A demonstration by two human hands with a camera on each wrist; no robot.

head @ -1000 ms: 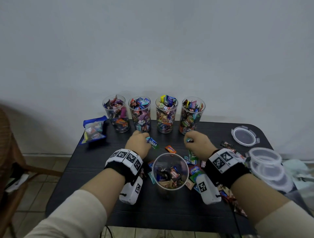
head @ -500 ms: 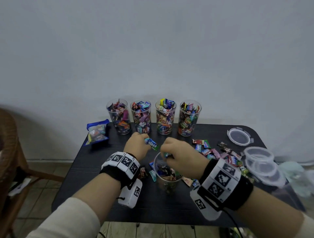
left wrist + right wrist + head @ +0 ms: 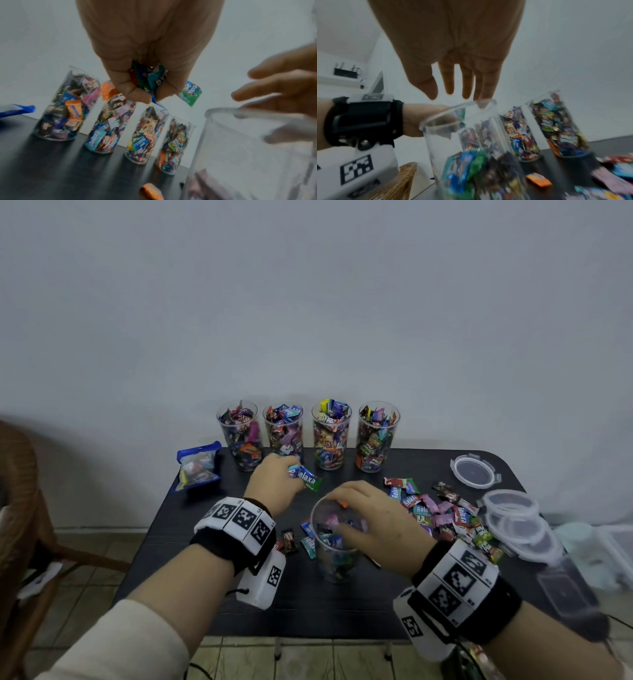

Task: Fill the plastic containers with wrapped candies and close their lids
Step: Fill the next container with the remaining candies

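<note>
Left hand (image 3: 145, 56) clutches candies (image 3: 150, 78) (wrist view only); right hand (image 3: 453, 54) spread over container (image 3: 471, 142)

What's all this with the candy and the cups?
A person is filling clear plastic cups with wrapped candies. The right hand is open over the near cup, which is partly filled, fingers spread above its rim. The left hand grips a small bunch of candies just behind it. Four full cups stand along the wall, loose candies lie to the right, and the lids are still off.
</note>
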